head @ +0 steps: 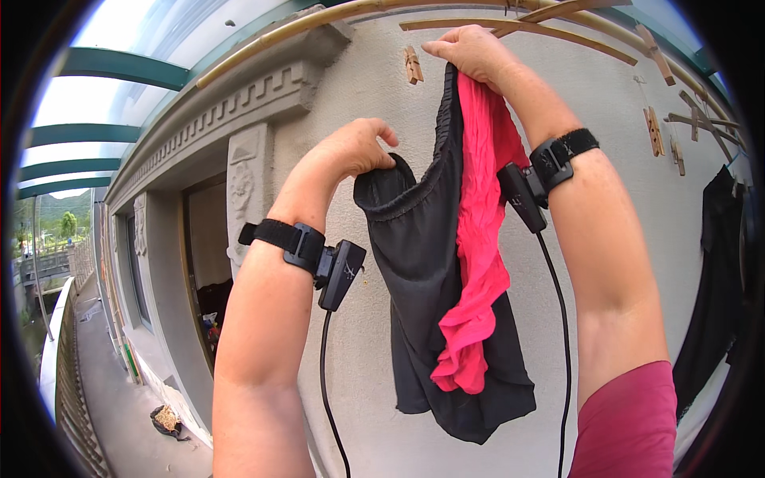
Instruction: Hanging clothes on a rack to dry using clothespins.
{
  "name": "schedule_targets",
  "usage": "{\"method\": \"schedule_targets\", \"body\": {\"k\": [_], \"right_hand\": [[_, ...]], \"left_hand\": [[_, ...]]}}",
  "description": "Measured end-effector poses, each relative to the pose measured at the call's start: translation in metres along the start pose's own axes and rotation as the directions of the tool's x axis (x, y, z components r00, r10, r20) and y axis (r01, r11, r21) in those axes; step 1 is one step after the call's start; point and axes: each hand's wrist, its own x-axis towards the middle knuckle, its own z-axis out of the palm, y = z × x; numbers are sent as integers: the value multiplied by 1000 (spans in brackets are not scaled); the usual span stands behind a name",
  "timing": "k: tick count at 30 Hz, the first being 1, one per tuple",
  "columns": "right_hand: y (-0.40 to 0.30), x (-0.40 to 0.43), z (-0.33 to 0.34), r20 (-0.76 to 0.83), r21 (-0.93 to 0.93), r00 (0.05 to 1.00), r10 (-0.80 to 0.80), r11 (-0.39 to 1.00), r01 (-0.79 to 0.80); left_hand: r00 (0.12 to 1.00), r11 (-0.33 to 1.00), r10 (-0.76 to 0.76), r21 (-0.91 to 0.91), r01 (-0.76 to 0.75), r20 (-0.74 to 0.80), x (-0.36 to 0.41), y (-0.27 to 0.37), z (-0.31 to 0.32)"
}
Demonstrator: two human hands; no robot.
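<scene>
My left hand (364,146) grips one side of the elastic waistband of a black garment (418,251), with thumb and finger at its edge. Raised higher, my right hand (472,54) holds the other end of the waistband together with a crumpled pink-red cloth (481,209), which hangs down the front of the black fabric. A wooden clothes peg (412,64) hangs just left of my right hand. Behind that hand is a flat wooden or bamboo hanger (538,28). Both forearms wear black straps with small cabled devices.
A bamboo pole (287,34) runs overhead. More wooden pegs (654,131) and hangers (705,122) hang at the right, near a dark hanging garment (708,287). A plastered wall (352,334) stands behind. At the left are a doorway, a walkway with a railing (63,334), and a dark bag (166,421) on the floor.
</scene>
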Motion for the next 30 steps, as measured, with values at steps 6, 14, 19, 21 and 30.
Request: {"method": "schedule_targets", "body": {"k": [6, 14, 19, 21, 30], "right_hand": [[5, 25, 31, 41, -152, 998, 56, 987, -49], [8, 15, 49, 173, 354, 983, 57, 928, -116], [11, -9, 39, 323, 449, 943, 76, 865, -223], [13, -18, 38, 313, 472, 948, 52, 858, -203], [23, -38, 29, 240, 477, 965, -103, 879, -25]], "left_hand": [[995, 998, 58, 10, -58, -76, 16, -1, -9], [975, 992, 123, 30, -120, -186, 29, -8, -9], [956, 990, 143, 45, -136, -256, 33, -7, -11], [938, 985, 169, 95, -147, -301, 34, -4, -10], [944, 991, 128, 75, -110, -303, 33, 8, -7]]}}
